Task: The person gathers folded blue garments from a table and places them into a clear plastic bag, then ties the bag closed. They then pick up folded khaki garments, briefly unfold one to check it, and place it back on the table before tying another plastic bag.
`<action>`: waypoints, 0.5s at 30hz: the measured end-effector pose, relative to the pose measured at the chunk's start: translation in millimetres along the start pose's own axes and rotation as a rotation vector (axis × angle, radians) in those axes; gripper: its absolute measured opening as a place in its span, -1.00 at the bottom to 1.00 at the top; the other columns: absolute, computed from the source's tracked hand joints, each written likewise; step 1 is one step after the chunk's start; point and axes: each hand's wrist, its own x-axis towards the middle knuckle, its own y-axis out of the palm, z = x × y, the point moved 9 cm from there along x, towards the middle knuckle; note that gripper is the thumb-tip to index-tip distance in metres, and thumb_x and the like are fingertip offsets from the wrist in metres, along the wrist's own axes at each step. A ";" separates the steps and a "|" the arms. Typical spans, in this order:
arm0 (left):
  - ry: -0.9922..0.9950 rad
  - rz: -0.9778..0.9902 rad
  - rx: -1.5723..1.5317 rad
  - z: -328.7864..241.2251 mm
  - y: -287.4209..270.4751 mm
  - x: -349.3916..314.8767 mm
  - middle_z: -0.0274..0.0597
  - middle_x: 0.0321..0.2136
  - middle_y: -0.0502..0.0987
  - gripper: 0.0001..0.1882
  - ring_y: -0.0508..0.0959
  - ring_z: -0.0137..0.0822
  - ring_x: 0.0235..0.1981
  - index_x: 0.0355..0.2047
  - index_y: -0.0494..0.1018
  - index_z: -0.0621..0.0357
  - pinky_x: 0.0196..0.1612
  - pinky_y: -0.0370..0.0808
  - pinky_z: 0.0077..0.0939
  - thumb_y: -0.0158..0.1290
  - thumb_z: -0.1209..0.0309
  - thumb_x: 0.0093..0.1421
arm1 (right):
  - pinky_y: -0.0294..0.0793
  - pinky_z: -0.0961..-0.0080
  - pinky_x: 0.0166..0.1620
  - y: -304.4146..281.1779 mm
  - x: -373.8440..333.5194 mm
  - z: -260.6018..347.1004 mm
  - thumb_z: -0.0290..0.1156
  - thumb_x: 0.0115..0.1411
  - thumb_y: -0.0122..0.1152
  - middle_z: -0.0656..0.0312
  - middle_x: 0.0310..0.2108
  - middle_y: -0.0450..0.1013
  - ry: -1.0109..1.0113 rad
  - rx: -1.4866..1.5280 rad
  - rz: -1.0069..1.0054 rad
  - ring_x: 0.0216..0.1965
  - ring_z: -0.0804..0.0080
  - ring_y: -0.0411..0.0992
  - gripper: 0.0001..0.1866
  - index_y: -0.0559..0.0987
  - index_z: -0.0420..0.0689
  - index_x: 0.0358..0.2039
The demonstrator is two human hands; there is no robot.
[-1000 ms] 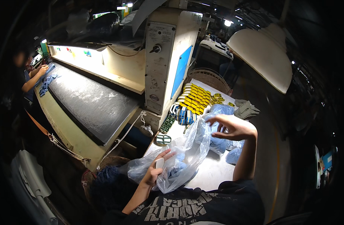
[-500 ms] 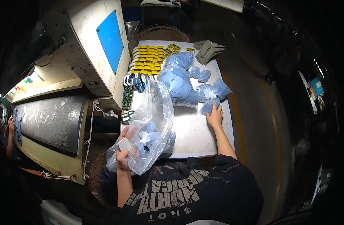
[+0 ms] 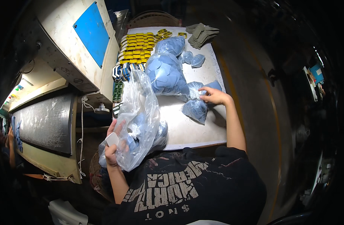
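My left hand (image 3: 112,154) is closed around a small white rounded piece (image 3: 112,139) and the edge of a large clear plastic bag (image 3: 142,93). Inside that bag, near my body, show tied smaller bags of blue pieces (image 3: 140,122). My right hand (image 3: 216,96) pinches the white gathered neck of a tied clear bag of blue pieces (image 3: 195,110) on the right of the table. Part of a blue-filled bag shows behind my fingers. Left of it stands a big clear bag packed with flat blue pieces (image 3: 165,75).
On the white table (image 3: 187,133) are rows of yellow-and-black pieces (image 3: 136,48), blue-and-white stacks (image 3: 124,71), green pieces (image 3: 118,91), two small blue bundles (image 3: 197,60) and grey-green pieces (image 3: 202,35). A machine cabinet (image 3: 104,56) borders the left. Another person's hand (image 3: 10,137) shows far left.
My right hand has moved from the lower part of the tied bag to its neck, and that bag has shifted and turned. My left hand keeps its hold. The whole view has shifted slightly.
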 end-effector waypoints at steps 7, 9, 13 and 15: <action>-0.014 -0.035 0.028 -0.8 -3.9 7.0 0.27 0.46 0.23 0.03 0.48 -0.45 -0.48 0.54 0.01 0.24 -0.44 0.57 -0.52 -0.09 0.49 -0.05 | 0.31 0.12 0.44 -97.5 125.2 13.9 -0.10 0.14 0.53 -0.25 0.45 0.20 -0.106 -0.319 -0.549 0.41 -0.21 0.28 -0.03 0.27 -0.09 0.48; -0.011 -0.085 0.036 -1.7 -8.8 11.1 0.28 0.47 0.20 0.03 0.47 -0.46 -0.49 0.56 -0.03 0.24 -0.46 0.56 -0.52 -0.07 0.52 -0.02 | 0.28 0.13 0.47 -110.6 164.3 14.7 -0.03 0.09 0.57 -0.23 0.54 0.03 -0.050 -0.418 -0.585 0.46 -0.22 0.21 0.14 0.12 -0.05 0.55; 0.001 -0.078 0.009 -4.0 -6.7 15.7 0.32 0.45 0.24 0.05 0.51 -0.46 -0.53 0.54 0.04 0.26 -0.45 0.59 -0.54 -0.09 0.50 -0.09 | 0.09 0.12 0.54 -112.2 214.2 17.1 0.14 -0.02 0.62 -0.21 0.61 -0.21 0.072 -0.390 -0.543 0.57 -0.20 -0.01 0.48 -0.25 -0.04 0.62; 0.005 -0.110 0.002 -5.0 -8.0 14.7 0.30 0.47 0.20 0.10 0.47 -0.46 -0.56 0.56 -0.01 0.24 -0.47 0.58 -0.51 -0.06 0.51 -0.13 | 0.13 -0.05 0.52 -98.2 225.6 14.2 0.20 -0.07 0.64 -0.15 0.60 -0.12 0.163 -0.460 -0.488 0.58 -0.15 -0.03 0.59 -0.38 -0.02 0.62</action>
